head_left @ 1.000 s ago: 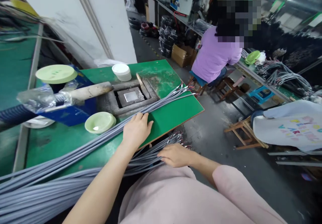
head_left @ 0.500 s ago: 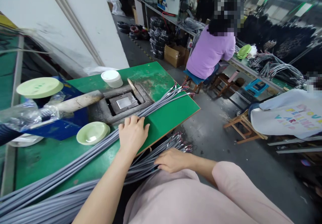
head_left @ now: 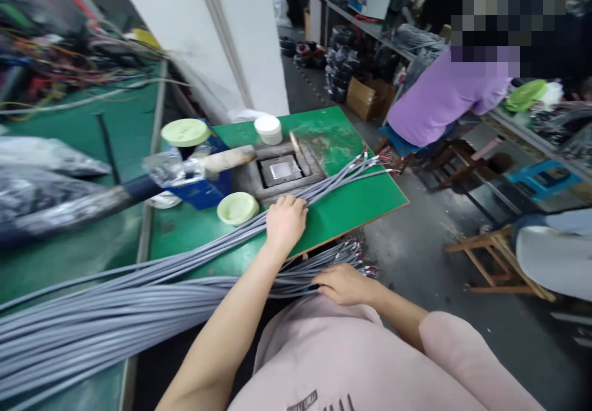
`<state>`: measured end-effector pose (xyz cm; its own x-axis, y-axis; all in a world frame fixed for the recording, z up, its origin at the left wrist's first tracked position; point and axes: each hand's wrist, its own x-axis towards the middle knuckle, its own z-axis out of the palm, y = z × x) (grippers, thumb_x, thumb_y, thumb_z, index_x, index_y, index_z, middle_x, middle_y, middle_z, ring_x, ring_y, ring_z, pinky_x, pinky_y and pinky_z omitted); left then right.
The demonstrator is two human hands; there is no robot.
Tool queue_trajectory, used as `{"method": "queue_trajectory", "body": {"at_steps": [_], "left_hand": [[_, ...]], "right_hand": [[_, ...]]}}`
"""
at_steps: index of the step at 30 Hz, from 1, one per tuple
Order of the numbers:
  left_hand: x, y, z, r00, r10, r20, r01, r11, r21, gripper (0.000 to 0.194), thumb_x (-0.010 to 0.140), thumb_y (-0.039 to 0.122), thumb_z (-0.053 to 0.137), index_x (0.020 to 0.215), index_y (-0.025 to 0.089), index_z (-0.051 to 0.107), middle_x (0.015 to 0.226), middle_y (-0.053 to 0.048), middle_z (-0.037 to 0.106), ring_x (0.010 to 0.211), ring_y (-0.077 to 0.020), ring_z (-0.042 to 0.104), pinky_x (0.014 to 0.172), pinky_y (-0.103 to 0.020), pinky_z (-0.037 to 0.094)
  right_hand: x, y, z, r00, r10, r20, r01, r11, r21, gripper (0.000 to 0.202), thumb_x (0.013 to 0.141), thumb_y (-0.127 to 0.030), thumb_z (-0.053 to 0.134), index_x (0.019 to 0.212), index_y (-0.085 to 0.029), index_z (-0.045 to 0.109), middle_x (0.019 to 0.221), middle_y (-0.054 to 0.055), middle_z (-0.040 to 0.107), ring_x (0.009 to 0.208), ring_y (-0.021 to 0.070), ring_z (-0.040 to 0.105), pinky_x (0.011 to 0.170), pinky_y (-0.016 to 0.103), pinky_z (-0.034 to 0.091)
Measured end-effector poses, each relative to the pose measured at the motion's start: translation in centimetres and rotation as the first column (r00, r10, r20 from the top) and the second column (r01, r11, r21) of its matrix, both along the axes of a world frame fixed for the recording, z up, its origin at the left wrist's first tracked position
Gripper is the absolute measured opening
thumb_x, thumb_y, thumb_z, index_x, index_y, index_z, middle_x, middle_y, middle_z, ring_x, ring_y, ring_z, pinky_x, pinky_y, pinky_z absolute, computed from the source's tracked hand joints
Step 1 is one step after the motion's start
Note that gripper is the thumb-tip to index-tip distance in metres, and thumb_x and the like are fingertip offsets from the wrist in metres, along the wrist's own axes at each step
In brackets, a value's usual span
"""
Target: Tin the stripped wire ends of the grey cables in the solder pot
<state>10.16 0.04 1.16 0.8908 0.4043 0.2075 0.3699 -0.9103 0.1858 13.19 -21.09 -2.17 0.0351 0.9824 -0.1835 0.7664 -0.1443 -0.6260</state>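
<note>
A bundle of grey cables (head_left: 222, 238) lies across the green table, its stripped ends with red and white wire tips pointing to the far right corner. My left hand (head_left: 287, 223) is closed over this bundle, fingers curled on top of it. Below the table edge, close to my body, runs a thicker second bundle of grey cables (head_left: 152, 306). My right hand (head_left: 345, 284) is closed on its right part, near the wire ends; the fingertips are partly hidden. A small dark and blue bit shows at those fingertips.
Behind the upper cables sits a solder pot (head_left: 282, 170) in a grey frame, a stick on its rim. Around it are a green dish (head_left: 238, 207), a white tub (head_left: 268, 129) and a blue box (head_left: 198, 183) with a lid. A person in purple (head_left: 444, 97) sits beyond.
My view has swung left, showing more of the left table and shifting everything rightward. Both hands stay on their cable bundles.
</note>
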Motion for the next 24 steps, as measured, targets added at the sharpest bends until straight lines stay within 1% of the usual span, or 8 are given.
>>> {"method": "queue_trajectory", "body": {"at_steps": [5, 8, 12, 14, 16, 19, 22, 24], "left_hand": [[-0.6, -0.5, 0.6, 0.986, 0.008, 0.169, 0.000, 0.999, -0.043, 0.027, 0.096, 0.030, 0.043, 0.104, 0.018, 0.066, 0.096, -0.008, 0.064, 0.096, -0.0241, 0.056, 0.082, -0.034, 0.042], [-2.1, -1.4, 1.8, 0.956, -0.010, 0.293, 0.046, 0.992, -0.115, 0.027, 0.097, 0.032, 0.042, 0.103, 0.017, 0.064, 0.093, -0.007, 0.064, 0.091, -0.0203, 0.058, 0.079, -0.030, 0.044], [-4.9, -3.2, 2.9, 0.914, -0.080, 0.397, 0.180, 0.959, -0.221, 0.022, 0.095, 0.030, 0.047, 0.105, 0.017, 0.063, 0.092, -0.007, 0.064, 0.087, -0.0177, 0.059, 0.078, -0.029, 0.046], [-6.3, -4.2, 2.8, 0.905, -0.114, 0.410, 0.237, 0.935, -0.264, 0.020, 0.094, 0.028, 0.049, 0.104, 0.018, 0.063, 0.091, -0.007, 0.064, 0.085, -0.0178, 0.059, 0.077, -0.029, 0.047], [-7.5, -5.0, 2.4, 0.912, -0.133, 0.387, 0.273, 0.903, -0.332, 0.020, 0.094, 0.028, 0.050, 0.103, 0.018, 0.064, 0.089, -0.007, 0.064, 0.083, -0.0177, 0.058, 0.075, -0.029, 0.046], [-8.8, -5.6, 1.9, 0.936, -0.160, 0.315, 0.309, 0.803, -0.510, 0.020, 0.093, 0.031, 0.051, 0.095, 0.019, 0.067, 0.084, -0.006, 0.064, 0.080, -0.0172, 0.057, 0.075, -0.030, 0.046], [-9.6, -5.5, 1.5, 0.935, -0.068, 0.347, 0.313, 0.614, -0.724, 0.021, 0.091, 0.035, 0.056, 0.095, 0.020, 0.070, 0.085, -0.005, 0.064, 0.084, -0.0169, 0.057, 0.080, -0.031, 0.046], [-9.8, -5.1, 1.4, 0.912, 0.094, 0.400, 0.321, 0.443, -0.837, 0.025, 0.089, 0.037, 0.059, 0.102, 0.019, 0.070, 0.086, -0.005, 0.063, 0.084, -0.0159, 0.058, 0.080, -0.030, 0.046]], "right_hand": [[0.7, 0.5, 0.0, 0.975, -0.070, -0.212, 0.081, 0.996, 0.044, 0.024, 0.090, -0.023, 0.055, 0.108, -0.018, 0.069, 0.105, 0.008, 0.073, 0.095, 0.0189, 0.066, 0.085, 0.030, 0.049], [1.8, 1.3, 0.6, 0.789, -0.238, -0.566, 0.320, 0.946, 0.048, 0.030, 0.090, -0.032, 0.056, 0.116, -0.018, 0.064, 0.100, 0.008, 0.073, 0.079, 0.0157, 0.068, 0.069, 0.028, 0.053], [4.5, 2.9, 2.7, 0.340, -0.282, -0.897, 0.718, 0.694, 0.053, 0.044, 0.092, -0.045, 0.052, 0.126, -0.018, 0.052, 0.102, 0.010, 0.070, 0.072, 0.0152, 0.067, 0.058, 0.026, 0.052], [5.6, 3.7, 3.9, 0.241, -0.242, -0.940, 0.836, 0.544, 0.075, 0.041, 0.094, -0.046, 0.048, 0.123, -0.018, 0.053, 0.098, 0.010, 0.071, 0.076, 0.0168, 0.068, 0.061, 0.028, 0.054], [6.0, 4.1, 4.9, 0.241, -0.231, -0.943, 0.874, 0.474, 0.107, 0.038, 0.096, -0.046, 0.044, 0.118, -0.017, 0.055, 0.087, 0.007, 0.070, 0.072, 0.0165, 0.066, 0.063, 0.030, 0.053], [5.3, 4.0, 5.8, 0.387, -0.278, -0.879, 0.814, 0.550, 0.184, 0.036, 0.098, -0.046, 0.041, 0.109, -0.017, 0.059, 0.061, -0.001, 0.062, 0.057, 0.0143, 0.058, 0.058, 0.028, 0.049], [3.9, 3.4, 6.4, 0.628, -0.280, -0.726, 0.567, 0.804, 0.181, 0.036, 0.098, -0.046, 0.042, 0.101, -0.016, 0.062, 0.053, -0.003, 0.058, 0.050, 0.0125, 0.053, 0.056, 0.025, 0.044], [2.9, 3.1, 6.7, 0.737, -0.218, -0.640, 0.389, 0.911, 0.137, 0.037, 0.098, -0.045, 0.042, 0.099, -0.016, 0.063, 0.055, -0.003, 0.059, 0.051, 0.0114, 0.053, 0.057, 0.024, 0.043]]}}
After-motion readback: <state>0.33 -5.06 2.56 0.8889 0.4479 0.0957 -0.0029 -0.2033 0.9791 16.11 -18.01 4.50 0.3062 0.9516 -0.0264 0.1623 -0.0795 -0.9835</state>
